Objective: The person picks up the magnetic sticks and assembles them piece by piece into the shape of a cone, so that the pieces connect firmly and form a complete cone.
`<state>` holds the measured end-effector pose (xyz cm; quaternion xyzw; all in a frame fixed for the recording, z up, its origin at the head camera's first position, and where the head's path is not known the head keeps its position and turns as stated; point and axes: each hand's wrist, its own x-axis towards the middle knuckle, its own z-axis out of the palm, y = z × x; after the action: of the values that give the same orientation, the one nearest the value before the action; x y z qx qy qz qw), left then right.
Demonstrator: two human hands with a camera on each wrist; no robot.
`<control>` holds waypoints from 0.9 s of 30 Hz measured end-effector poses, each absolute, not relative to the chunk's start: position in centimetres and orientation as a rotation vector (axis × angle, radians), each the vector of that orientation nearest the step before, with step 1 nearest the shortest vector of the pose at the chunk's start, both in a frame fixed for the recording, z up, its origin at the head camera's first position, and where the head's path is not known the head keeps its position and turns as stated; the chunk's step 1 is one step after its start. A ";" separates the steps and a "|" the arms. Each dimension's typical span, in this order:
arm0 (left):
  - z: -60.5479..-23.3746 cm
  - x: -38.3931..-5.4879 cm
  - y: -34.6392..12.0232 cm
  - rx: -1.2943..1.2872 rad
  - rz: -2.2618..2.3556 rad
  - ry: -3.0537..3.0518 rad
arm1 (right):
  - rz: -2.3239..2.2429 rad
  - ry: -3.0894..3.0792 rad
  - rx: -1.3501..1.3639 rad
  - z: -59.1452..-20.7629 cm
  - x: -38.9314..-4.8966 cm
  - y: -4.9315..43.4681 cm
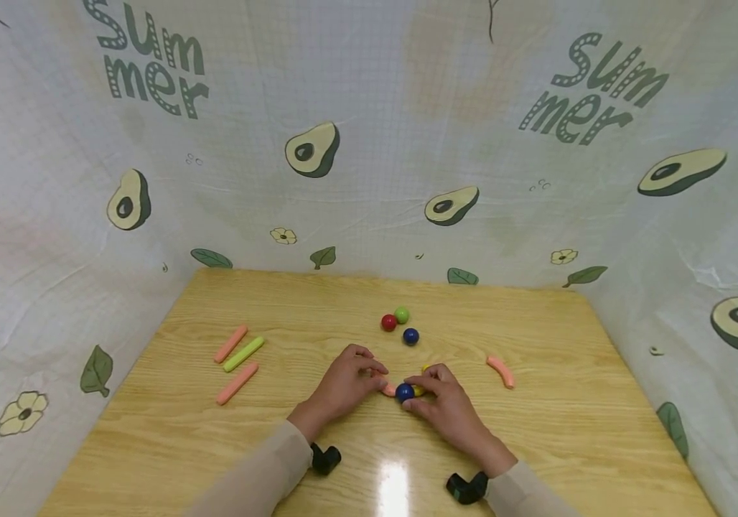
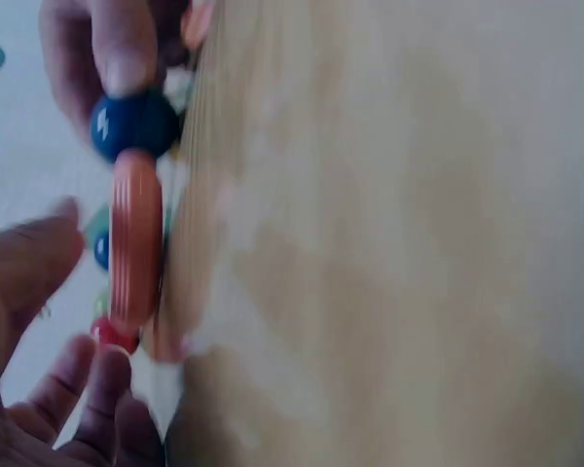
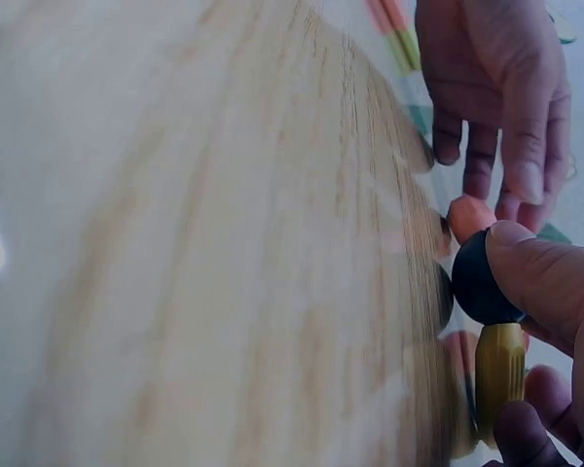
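My right hand (image 1: pixel 449 409) pinches a dark blue ball (image 1: pixel 404 392) near the middle of the table, its thumb pressed on the ball in the right wrist view. A curved, ridged pink stick (image 2: pixel 136 238) meets one side of that ball. At another side is a yellow ridged stick (image 3: pixel 499 379), beside my right fingers. My left hand (image 1: pixel 348 384) is around the pink stick, with thumb and fingers spread apart; in the left wrist view gaps show between them and the stick. Part of the yellow piece is hidden behind my right hand in the head view.
Beyond the hands lie a red ball (image 1: pixel 389 322), a green ball (image 1: pixel 402 314) and another blue ball (image 1: pixel 410 336). Two straight pink sticks and a yellow-green stick (image 1: pixel 243 354) are at the left; a curved pink stick (image 1: pixel 501 372) is at the right. Printed cloth (image 1: pixel 369 237) encloses the table.
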<state>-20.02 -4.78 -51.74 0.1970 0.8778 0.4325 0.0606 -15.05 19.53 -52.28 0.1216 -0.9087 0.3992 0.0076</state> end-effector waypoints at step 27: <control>-51.8 -30.5 -1.6 0.379 1.225 2.740 | 1.262 -2.844 0.364 -52.2 -14.9 19.5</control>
<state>-30.52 -1.57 -51.85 0.1251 0.9043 0.4041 0.0581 -14.88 19.48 -52.21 0.1162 -0.9079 0.4029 0.0045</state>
